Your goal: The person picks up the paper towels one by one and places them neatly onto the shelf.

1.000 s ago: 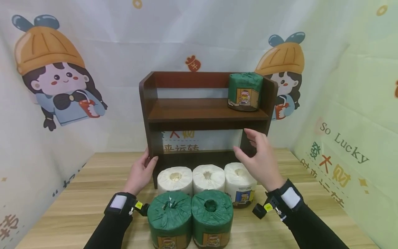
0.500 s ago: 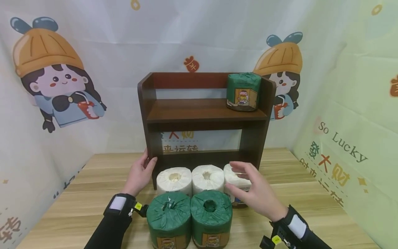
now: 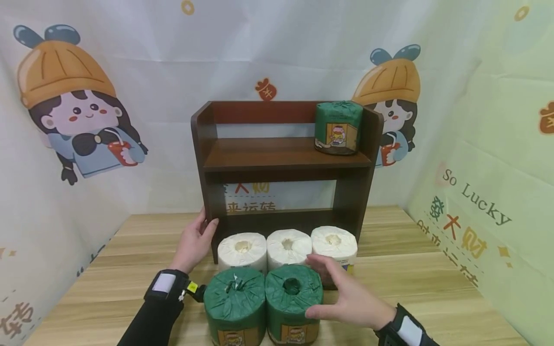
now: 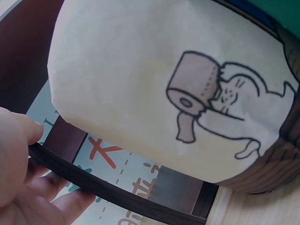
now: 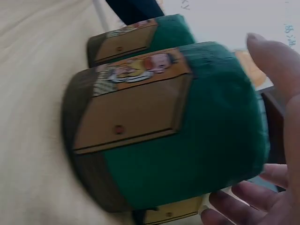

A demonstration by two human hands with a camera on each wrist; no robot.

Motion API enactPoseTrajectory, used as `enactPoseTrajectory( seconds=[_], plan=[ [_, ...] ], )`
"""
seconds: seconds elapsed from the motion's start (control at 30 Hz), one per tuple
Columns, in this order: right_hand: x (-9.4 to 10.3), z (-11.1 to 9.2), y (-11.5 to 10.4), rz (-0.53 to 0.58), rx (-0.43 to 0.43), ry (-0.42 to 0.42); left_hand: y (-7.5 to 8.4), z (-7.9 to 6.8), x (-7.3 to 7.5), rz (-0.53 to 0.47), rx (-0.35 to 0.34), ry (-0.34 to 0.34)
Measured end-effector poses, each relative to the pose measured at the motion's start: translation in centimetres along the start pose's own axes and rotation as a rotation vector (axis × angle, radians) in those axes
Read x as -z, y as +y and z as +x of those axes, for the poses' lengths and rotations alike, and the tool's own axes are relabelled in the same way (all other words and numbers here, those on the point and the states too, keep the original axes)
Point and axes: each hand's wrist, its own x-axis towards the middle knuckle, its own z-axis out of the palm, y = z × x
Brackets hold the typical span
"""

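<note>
My left hand (image 3: 195, 242) grips the left side panel of a dark brown two-tier shelf (image 3: 285, 166); in the left wrist view, thumb and fingers lie on either side of the panel's edge (image 4: 117, 193). Two green-wrapped toilet rolls (image 3: 235, 300) stand side by side at the front. Fingers spread, my right hand (image 3: 348, 300) is at the right-hand green toilet roll (image 3: 287, 310). In the right wrist view, thumb and fingers flank the top of that roll (image 5: 211, 126). A third green toilet roll (image 3: 339, 126) stands on the upper tier, at its right end.
Three white-wrapped toilet rolls (image 3: 289, 245) stand in a row behind the green pair, before the shelf's lower tier. Wood-grain tabletop (image 3: 415, 269) extends to both sides. A printed cloth backdrop (image 3: 173, 86) hangs behind and at the sides.
My right hand has come down and toward me from near the shelf's right side, past the right white roll, to the front right green roll. The left hand keeps its grip on the shelf.
</note>
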Motion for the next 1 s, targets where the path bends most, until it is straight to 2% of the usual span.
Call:
enactPoseTrajectory(
  seconds=[0.13,0.27,0.4,0.53,0.73,1.0],
  plan=[
    [-0.8,-0.1,0.9,-0.027,-0.028,-0.026,0.1,0.0,0.0,0.001,-0.011,0.004],
    [-1.6,-0.2,1.7,0.029,-0.06,-0.053,0.2,0.0,0.0,0.004,-0.009,0.002],
    [-2.3,-0.2,2.4,0.101,-0.009,-0.079,0.1,0.0,0.0,0.003,-0.008,-0.002],
    [-3.1,-0.3,2.8,0.119,0.02,-0.074,-0.1,0.0,-0.1,-0.005,-0.018,0.0],
    [-3.8,-0.3,2.8,0.199,-0.031,-0.068,-0.3,-0.1,0.0,-0.01,-0.021,0.003],
    [-4.0,-0.3,3.3,0.264,-0.031,-0.045,-0.1,-0.1,-0.1,0.006,-0.016,0.005]
  ],
)
